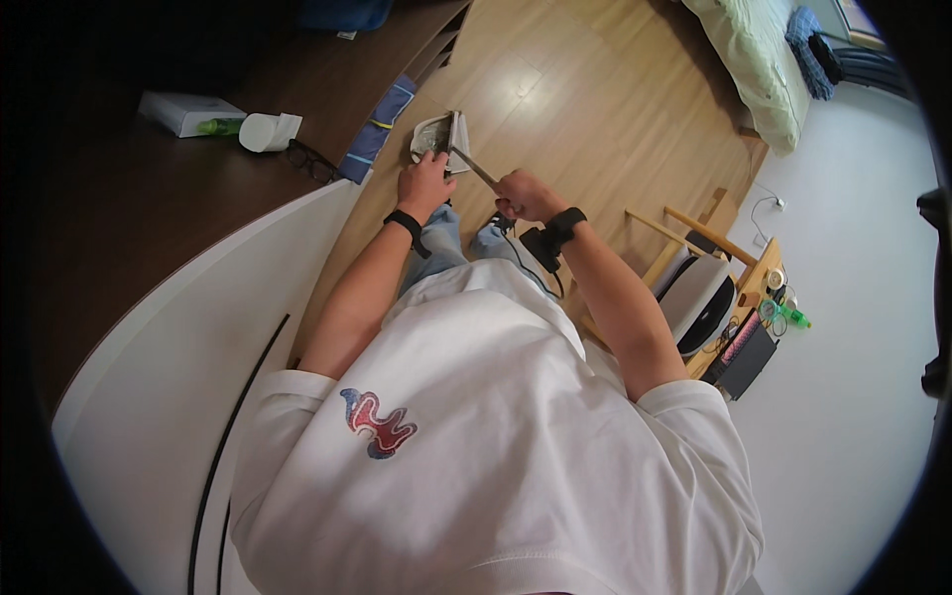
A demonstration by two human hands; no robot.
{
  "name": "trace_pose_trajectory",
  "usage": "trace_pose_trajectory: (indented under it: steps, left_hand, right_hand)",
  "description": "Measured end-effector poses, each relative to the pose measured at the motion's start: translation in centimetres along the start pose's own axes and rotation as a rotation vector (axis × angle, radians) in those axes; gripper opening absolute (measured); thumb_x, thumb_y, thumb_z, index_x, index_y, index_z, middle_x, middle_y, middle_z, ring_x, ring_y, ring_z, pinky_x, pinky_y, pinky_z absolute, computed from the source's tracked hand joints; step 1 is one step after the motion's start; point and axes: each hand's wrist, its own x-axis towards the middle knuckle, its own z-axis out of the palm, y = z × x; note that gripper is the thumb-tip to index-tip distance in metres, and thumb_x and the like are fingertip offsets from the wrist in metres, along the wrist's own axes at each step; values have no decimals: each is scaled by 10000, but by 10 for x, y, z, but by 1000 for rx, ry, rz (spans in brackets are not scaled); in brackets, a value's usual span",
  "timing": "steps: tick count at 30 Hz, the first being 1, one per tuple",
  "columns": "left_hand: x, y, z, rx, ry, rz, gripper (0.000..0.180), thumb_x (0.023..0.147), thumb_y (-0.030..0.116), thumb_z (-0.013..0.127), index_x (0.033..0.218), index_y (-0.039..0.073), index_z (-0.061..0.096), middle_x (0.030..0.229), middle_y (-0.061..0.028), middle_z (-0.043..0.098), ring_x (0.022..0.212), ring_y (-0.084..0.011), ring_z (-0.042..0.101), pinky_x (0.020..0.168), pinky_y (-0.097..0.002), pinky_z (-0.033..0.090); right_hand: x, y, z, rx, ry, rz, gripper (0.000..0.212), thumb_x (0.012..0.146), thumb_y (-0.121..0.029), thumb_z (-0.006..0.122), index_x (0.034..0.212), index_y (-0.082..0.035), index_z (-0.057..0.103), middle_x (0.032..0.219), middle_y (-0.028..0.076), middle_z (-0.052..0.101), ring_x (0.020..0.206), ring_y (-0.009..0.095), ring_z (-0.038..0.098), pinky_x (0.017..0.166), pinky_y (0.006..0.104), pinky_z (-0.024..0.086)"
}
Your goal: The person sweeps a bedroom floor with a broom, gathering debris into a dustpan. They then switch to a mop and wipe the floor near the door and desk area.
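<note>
A white open container [426, 138] with something pale and see-through inside is low in front of me, over the wooden floor. My left hand [424, 186] is closed at its near edge, with the fingers bent over the rim. A small dark part shows beside those fingers. To the right, my right hand [531, 195] is wrapped round a thin, stick-like handle [474, 167]. That handle slants up and left to the container's right side, where a pale strip with a dark edge stands. What the handle's far end joins is too small to tell.
A dark brown table [198, 213] at left holds a white box [188, 113], a white roll [263, 132] and glasses [311, 161]. A blue folded bag [380, 129] hangs by its edge. At right are a wooden stand [762, 268], a white-and-black appliance [694, 297] and a bed [749, 59].
</note>
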Motion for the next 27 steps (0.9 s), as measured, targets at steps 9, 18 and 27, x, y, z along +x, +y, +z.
trace_pose_trajectory:
  steps: [9, 18, 27]
  left_hand:
    - [-9, 9, 0, 14, -67, -32, 381, 756, 315, 678, 1053, 101, 571, 996, -120, 595, 855, -351, 631, 704, -472, 518]
    - [-4, 1, 7, -63, -165, -24, 274, 764, 145, 609, 1024, 73, 562, 1077, -141, 547, 929, -379, 602, 774, -476, 502]
    - [2, 2, 14, -173, -289, 47, 400, 736, 34, 564, 1131, 90, 547, 1170, -204, 485, 999, -419, 569, 842, -467, 483]
  right_hand:
    - [11, 3, 17, 29, -155, -63, 87, 830, -25, 516, 755, -28, 474, 589, 72, 500, 521, 178, 552, 407, 319, 393]
    - [-11, -10, 36, 7, -136, -16, 41, 850, -53, 500, 889, -54, 489, 636, 61, 504, 496, 160, 506, 438, 281, 416]
    - [-18, -11, 51, 17, -131, 55, 78, 861, -73, 511, 789, -41, 508, 586, 58, 513, 467, 146, 502, 395, 267, 385]
